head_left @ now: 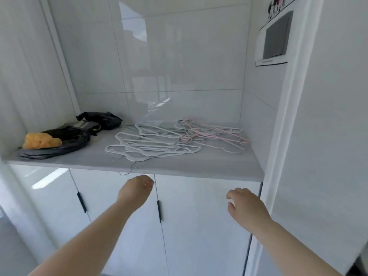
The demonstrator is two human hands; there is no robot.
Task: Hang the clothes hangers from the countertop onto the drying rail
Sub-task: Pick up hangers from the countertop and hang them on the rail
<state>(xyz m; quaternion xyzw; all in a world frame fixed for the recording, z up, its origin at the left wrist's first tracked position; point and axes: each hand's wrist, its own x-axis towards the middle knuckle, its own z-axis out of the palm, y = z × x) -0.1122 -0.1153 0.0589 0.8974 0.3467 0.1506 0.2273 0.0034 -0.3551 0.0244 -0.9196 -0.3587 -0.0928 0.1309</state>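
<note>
From where I watch, the clothes hangers (153, 142) lie in a loose flat heap on the right half of the grey bench (199, 168), white ones to the front and centre, a few pink hangers (211, 130) behind and to the right, nearer the tiled wall (179, 56). I judge them thin coated wire: light, springy rather than stiff, a little slick, and (the real nuisance) interlocked, so lifting 1 may drag others along. The long bars run mostly left to right along the bench, slightly fanned, and at least 2 metal hooks (127, 170) point toward me, reaching the front edge of the bench. I would take hold at a hook neck or the shoulder bend of the frontmost white hanger, where it is free of the tangle, and shake it loose before raising it. My left hand (137, 189) hangs just below the bench edge, right under those hooks, fingers curled loosely and grasping nothing. My right hand (246, 204) is lower and well to the right, in front of the cupboard doors (199, 216), fingers also half curled and empty. At the left end of the bench sit dark bags (79, 136) and an orange bundle (41, 140), apart from the hangers. The drying rail is not in view, so I cannot say which way the hooks must turn.
</note>
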